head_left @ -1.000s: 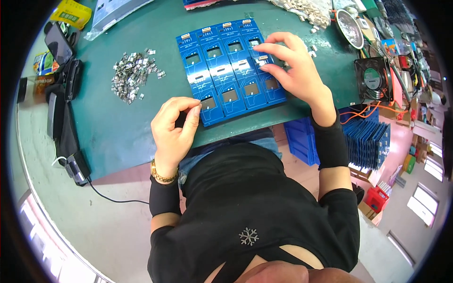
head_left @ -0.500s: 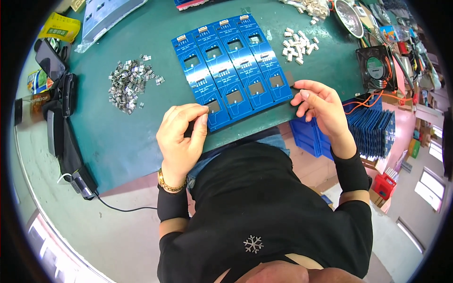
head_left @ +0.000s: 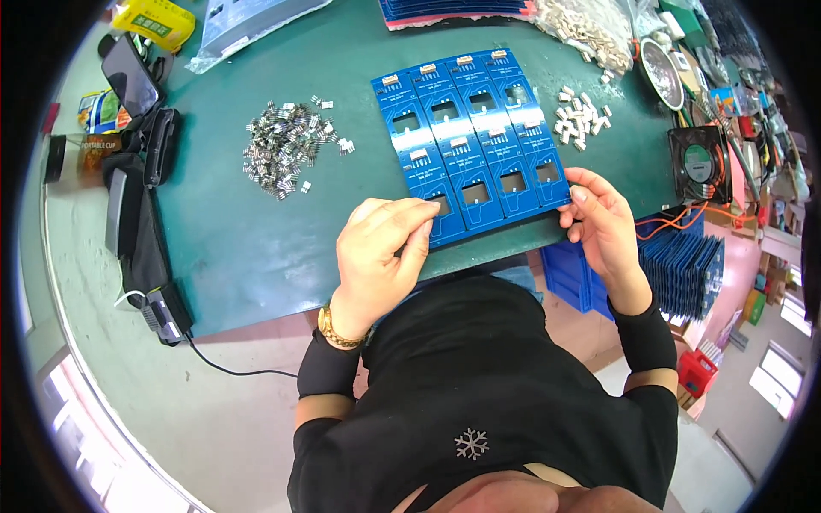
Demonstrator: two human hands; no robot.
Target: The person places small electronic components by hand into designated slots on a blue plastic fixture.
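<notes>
A blue circuit board panel (head_left: 463, 147) of joined strips, with square cutouts and small white connectors, lies in front of me on the green table. My left hand (head_left: 378, 256) pinches its near left corner between thumb and forefinger, the other fingers curled. At the near right corner, my right hand (head_left: 604, 229) holds the edge with thumb and forefinger; its remaining fingers bend loosely below. Left of the panel is a heap of small pin connectors (head_left: 286, 150). A smaller scatter of white connectors (head_left: 581, 118) sits off its right side.
A bag of white connectors (head_left: 590, 30), a metal bowl (head_left: 662, 73) and a black fan (head_left: 699, 162) stand at the right. Below the table's right edge are a blue crate (head_left: 571, 275) and stacked blue boards (head_left: 682, 267). A phone (head_left: 131, 75) stands far left.
The whole view has shifted, so everything sits further right. My right hand has come in against the panel's right edge, and the bright glare band across the panel has faded.
</notes>
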